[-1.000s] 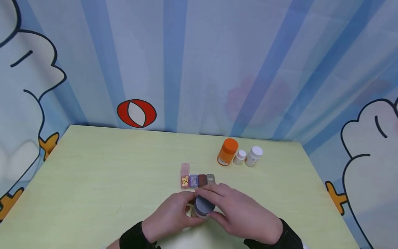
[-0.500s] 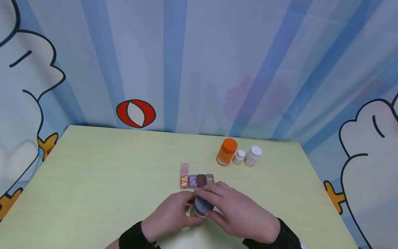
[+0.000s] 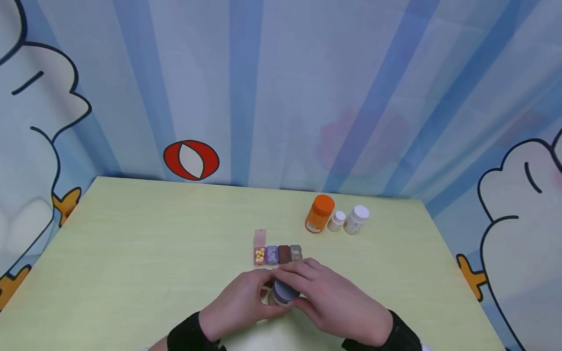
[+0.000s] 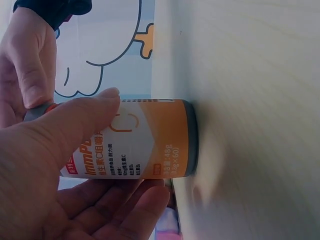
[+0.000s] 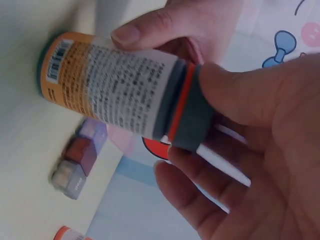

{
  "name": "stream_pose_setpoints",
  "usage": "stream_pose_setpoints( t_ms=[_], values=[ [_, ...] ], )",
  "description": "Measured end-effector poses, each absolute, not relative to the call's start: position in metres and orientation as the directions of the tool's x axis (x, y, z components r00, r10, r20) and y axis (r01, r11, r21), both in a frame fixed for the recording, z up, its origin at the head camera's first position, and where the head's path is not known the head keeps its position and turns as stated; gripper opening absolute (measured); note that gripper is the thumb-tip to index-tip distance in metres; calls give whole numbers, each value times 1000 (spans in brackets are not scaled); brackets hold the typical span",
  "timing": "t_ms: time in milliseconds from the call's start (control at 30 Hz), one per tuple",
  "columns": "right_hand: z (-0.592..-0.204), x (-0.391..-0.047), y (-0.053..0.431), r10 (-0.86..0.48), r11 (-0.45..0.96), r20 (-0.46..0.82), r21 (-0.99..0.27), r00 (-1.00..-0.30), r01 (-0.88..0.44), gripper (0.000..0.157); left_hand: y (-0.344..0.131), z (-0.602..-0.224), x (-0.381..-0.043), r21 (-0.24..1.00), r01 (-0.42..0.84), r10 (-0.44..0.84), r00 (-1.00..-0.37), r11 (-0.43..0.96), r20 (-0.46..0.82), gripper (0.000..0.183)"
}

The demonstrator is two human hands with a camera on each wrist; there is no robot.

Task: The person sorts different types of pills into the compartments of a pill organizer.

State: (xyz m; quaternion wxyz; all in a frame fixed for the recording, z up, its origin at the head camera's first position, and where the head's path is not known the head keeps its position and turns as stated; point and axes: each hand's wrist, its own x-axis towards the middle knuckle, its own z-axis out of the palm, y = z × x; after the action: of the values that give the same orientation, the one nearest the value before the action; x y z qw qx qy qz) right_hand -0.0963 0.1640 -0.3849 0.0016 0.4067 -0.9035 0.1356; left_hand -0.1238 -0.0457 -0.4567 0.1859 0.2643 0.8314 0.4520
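Near the table's front, my left hand [image 3: 239,300] grips the body of a vitamin C tablet bottle [image 4: 145,140] with an orange and white label. The thumb lies along the label in the left wrist view. My right hand [image 3: 331,300] holds the bottle's dark grey cap [image 3: 285,291] between thumb and fingers. An orange ring shows at the cap's lower edge in the right wrist view. The bottle stands upright; its base is at or close to the tabletop. Just beyond the hands is a small pill organizer [image 3: 272,254]; its pink compartment is open with yellow tablets inside.
An orange bottle [image 3: 320,214], a small white bottle [image 3: 336,222] and a larger white bottle [image 3: 356,219] stand at the back right of the pale table [image 3: 175,234]. A patterned blue curtain [image 3: 281,97] hangs behind the table's far edge.
The whole scene shifts slightly left in the head view. Both hands keep their hold on the bottle and its cap, with hardly any other difference.
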Motion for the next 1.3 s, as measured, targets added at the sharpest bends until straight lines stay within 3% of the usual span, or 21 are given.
stream_pose_setpoints(
  t_ms=[100, 200, 467, 733, 1033, 1133, 1300],
  values=[
    [-387, -97, 160, -685, 690, 123, -206, -718, -694, 48, -47, -457, -123, 839, 293, 606, -794, 458, -53, 48],
    [-387, -98, 159, -647, 729, 112, -199, -754, -655, 57, -47, -456, -123, 832, 297, 604, -795, 468, -55, 48],
    [-384, -98, 166, -756, 612, 98, -243, -647, -752, 63, -46, -455, -123, 849, 265, 600, -797, 458, -75, 54],
    [-389, -99, 159, -664, 720, 87, -194, -743, -666, 64, -48, -456, -122, 822, 332, 612, -791, 463, -25, 54],
    [-384, -96, 164, -758, 609, 96, -253, -646, -752, 51, -46, -458, -122, 845, 275, 600, -797, 459, -66, 53],
    [-387, -97, 159, -719, 653, 114, -227, -685, -723, 48, -47, -457, -122, 841, 289, 604, -795, 458, -56, 49],
    [-393, -98, 153, -616, 756, 128, -183, -778, -629, 57, -46, -457, -123, 835, 283, 602, -795, 473, -71, 45]
  ],
)
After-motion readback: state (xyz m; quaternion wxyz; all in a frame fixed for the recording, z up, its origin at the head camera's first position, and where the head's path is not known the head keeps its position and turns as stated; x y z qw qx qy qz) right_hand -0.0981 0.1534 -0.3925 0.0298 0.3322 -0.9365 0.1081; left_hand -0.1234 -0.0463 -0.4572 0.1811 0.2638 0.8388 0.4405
